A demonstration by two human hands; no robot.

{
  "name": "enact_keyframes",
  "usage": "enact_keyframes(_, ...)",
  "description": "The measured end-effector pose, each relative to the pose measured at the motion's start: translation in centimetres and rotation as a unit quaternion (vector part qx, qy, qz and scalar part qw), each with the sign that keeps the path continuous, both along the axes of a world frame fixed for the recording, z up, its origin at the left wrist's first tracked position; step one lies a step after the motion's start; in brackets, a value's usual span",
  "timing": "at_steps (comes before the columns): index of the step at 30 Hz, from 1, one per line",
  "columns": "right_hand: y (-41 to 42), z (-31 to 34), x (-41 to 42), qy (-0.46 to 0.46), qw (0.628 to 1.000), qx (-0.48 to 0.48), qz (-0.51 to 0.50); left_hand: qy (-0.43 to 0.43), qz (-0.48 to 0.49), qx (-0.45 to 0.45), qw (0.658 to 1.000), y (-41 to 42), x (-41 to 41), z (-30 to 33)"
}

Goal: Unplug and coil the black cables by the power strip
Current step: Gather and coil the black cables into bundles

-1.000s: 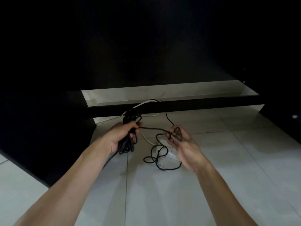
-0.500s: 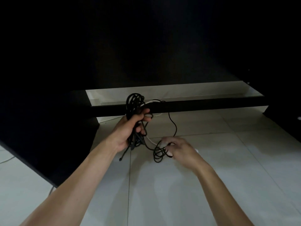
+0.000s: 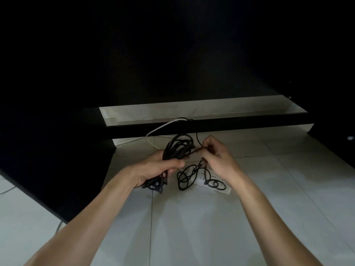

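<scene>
Over the floor tiles (image 3: 192, 227) I see my left hand (image 3: 159, 169) gripping the bundled black cables (image 3: 178, 148); my right hand (image 3: 217, 158) pinches a loose strand.

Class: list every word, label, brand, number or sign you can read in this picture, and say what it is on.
None can be read. The flat white plastic power strip on the pale floor tiles shows faint dark marks, too small and blurred to read. The bundle of coiled black cable carries no visible print.
</scene>
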State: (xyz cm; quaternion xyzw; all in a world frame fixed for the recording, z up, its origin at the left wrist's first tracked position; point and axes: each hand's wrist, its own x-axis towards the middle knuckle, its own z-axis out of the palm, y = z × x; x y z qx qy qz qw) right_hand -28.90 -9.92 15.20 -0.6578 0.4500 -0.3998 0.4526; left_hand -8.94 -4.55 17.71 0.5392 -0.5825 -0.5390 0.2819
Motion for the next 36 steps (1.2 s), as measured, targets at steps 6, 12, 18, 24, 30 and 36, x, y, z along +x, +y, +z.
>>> enact_keyframes(6,-0.7,1.4,-1.7,0.146,0.988,-0.039,0.003,-0.166,0.084,-0.083,0.979,-0.8,0.0,-2.0)
enact_keyframes(12,0.1,1.2,-2.7,0.210,0.976,0.052,-0.023,-0.093,0.071,-0.079,0.990,-1.1,0.2,-2.1)
enact_keyframes(18,1.2,1.4,0.7,-0.316,0.912,0.247,0.081,-0.043,0.117,-0.146,0.981,-0.2,-2.8,-4.2)
enact_keyframes(24,0.6,0.9,1.2,-0.360,0.906,0.213,0.065,0.048,0.206,-0.167,0.963,-0.7,-3.7,-4.1)
enact_keyframes(30,0.7,0.7,1.9,-0.198,0.976,0.088,-0.001,0.010,0.196,-0.140,0.970,-1.0,-4.4,-4.8)
enact_keyframes(36,0.4,-0.7,1.6,-0.087,0.990,0.078,-0.075,0.166,0.201,-0.066,0.963,-1.0,-4.5,-4.3)
